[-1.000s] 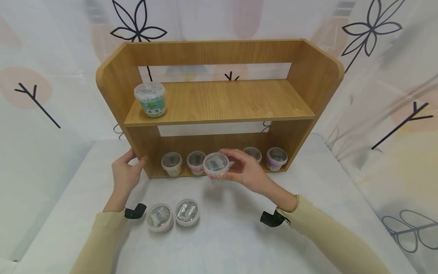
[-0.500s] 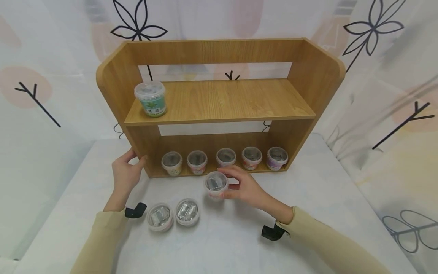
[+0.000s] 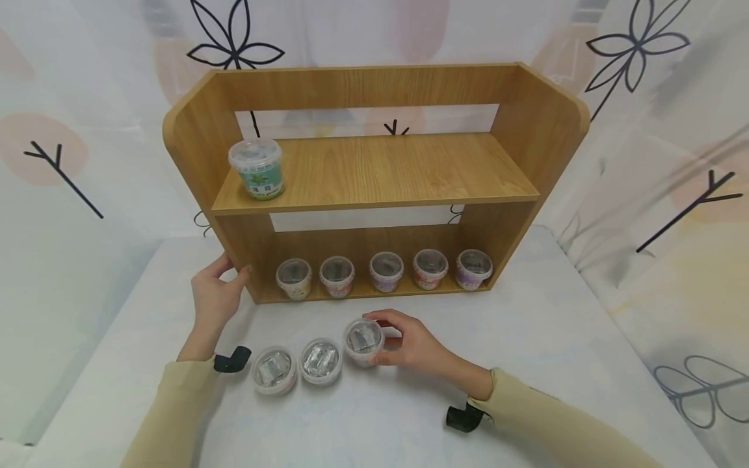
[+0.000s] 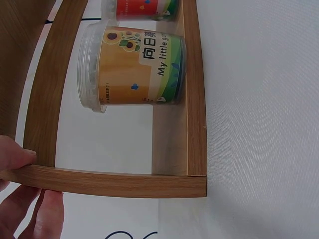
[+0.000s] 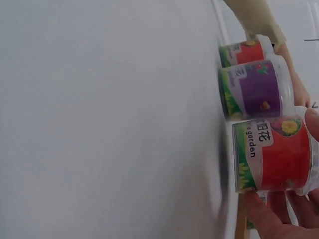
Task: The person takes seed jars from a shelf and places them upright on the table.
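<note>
My right hand (image 3: pixel 412 341) holds a small lidded plastic tub (image 3: pixel 363 342) low over the table, fingers and thumb around its side. The right wrist view shows its red label (image 5: pixel 286 154) with a yellow flower. Just left of it stand a purple-labelled tub (image 3: pixel 320 362) and a red-labelled tub (image 3: pixel 274 371), with silvery packets under their clear lids. My left hand (image 3: pixel 215 296) grips the left side panel of the wooden shelf (image 3: pixel 374 206). Thumb and fingers lie on opposite faces of that panel (image 4: pixel 124 184) in the left wrist view.
Several similar tubs line the lower board, among them an orange sunflower tub (image 4: pixel 127 69) at the left and a purple tub (image 3: pixel 473 270) at the right. A larger green-labelled tub (image 3: pixel 257 170) stands on the upper board's left end. Patterned cloth (image 3: pixel 351 32) hangs behind.
My right hand has brought the held tub from in front of the lower board down and toward me, beside the two tubs on the table. The left hand stays on the shelf panel.
</note>
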`<state>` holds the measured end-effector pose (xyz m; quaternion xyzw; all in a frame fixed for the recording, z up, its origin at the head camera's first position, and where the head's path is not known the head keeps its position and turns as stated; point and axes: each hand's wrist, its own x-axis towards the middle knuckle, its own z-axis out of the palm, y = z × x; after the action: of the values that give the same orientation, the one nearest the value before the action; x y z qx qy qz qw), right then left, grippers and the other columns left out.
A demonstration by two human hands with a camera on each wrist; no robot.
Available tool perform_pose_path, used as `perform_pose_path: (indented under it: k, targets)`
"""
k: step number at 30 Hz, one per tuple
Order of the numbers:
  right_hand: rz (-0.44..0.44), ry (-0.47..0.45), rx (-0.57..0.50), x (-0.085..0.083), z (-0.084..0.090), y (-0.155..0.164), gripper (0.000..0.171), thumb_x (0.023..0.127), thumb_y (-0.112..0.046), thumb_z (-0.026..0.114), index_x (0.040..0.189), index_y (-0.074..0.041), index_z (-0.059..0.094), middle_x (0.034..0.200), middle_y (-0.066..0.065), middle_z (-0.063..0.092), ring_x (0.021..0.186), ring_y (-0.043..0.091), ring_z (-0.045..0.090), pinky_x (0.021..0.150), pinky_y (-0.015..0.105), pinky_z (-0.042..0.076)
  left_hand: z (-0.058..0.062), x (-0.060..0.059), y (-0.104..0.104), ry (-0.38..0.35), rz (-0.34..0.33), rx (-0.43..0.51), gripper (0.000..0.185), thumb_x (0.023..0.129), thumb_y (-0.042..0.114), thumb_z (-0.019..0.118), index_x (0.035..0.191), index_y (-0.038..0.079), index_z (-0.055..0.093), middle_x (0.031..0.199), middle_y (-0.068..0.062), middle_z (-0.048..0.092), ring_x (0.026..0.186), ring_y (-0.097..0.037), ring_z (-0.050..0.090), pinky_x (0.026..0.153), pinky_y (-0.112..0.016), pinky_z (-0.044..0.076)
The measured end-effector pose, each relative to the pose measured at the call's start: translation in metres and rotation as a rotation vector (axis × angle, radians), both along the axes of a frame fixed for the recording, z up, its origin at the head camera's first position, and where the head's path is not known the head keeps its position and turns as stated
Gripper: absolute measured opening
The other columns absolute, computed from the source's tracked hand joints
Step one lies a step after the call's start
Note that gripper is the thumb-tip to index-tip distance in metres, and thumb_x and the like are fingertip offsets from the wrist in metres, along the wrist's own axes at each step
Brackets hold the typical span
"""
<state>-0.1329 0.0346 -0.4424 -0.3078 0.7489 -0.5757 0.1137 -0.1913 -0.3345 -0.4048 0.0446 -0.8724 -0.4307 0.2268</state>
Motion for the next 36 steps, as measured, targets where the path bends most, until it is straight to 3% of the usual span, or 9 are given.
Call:
perform_pose_path:
  k: [6,13,20,27,36]
  targets:
    - [0.013,-0.036,0.004,0.007,-0.006,-0.004,0.069,0.075,-0.003,0.086,0.136,-0.002,0.054,0.133,0.013,0.055,0.120,0.033,0.054,0.096,0.035,0.052,0.000,0.000,0.000,-0.010,-0.001,0.004,0.041,0.096,0.018,0.065,0.134,0.005,0.063,0.125,-0.018,0.066,0.126,-0.035,0.056,0.101,-0.057,0.046]
    - [0.007,0.018,0.041,0.009,-0.009,-0.004,0.077,0.070,0.003,0.088,0.138,0.005,0.051,0.133,0.017,0.051,0.120,0.037,0.053,0.093,0.040,0.054,0.000,0.001,0.000,-0.018,0.004,-0.004,0.042,0.096,0.020,0.065,0.135,0.005,0.062,0.127,-0.018,0.066,0.127,-0.035,0.055,0.101,-0.056,0.046]
    - [0.001,0.026,0.079,0.013,-0.006,-0.002,0.075,0.072,-0.008,0.090,0.138,-0.001,0.054,0.131,0.010,0.052,0.119,0.030,0.054,0.093,0.032,0.054,-0.002,0.000,-0.001,-0.014,-0.004,0.002,0.043,0.096,0.019,0.065,0.136,0.006,0.061,0.127,-0.017,0.065,0.127,-0.035,0.055,0.101,-0.056,0.046]
    - [0.013,0.096,0.087,0.013,-0.007,0.001,0.073,0.075,-0.019,0.089,0.137,-0.002,0.054,0.130,0.007,0.053,0.117,0.026,0.055,0.093,0.031,0.054,-0.001,0.000,-0.001,-0.004,-0.011,0.002,0.042,0.096,0.018,0.065,0.136,0.006,0.061,0.128,-0.017,0.065,0.127,-0.035,0.055,0.100,-0.056,0.046]
    - [0.036,0.125,0.088,0.011,-0.006,0.003,0.078,0.074,-0.019,0.090,0.139,0.002,0.052,0.133,0.007,0.052,0.126,0.025,0.050,0.101,0.032,0.048,-0.002,0.000,-0.001,0.004,-0.013,0.000,0.043,0.096,0.017,0.065,0.137,0.006,0.061,0.129,-0.017,0.065,0.127,-0.035,0.055,0.101,-0.056,0.046]
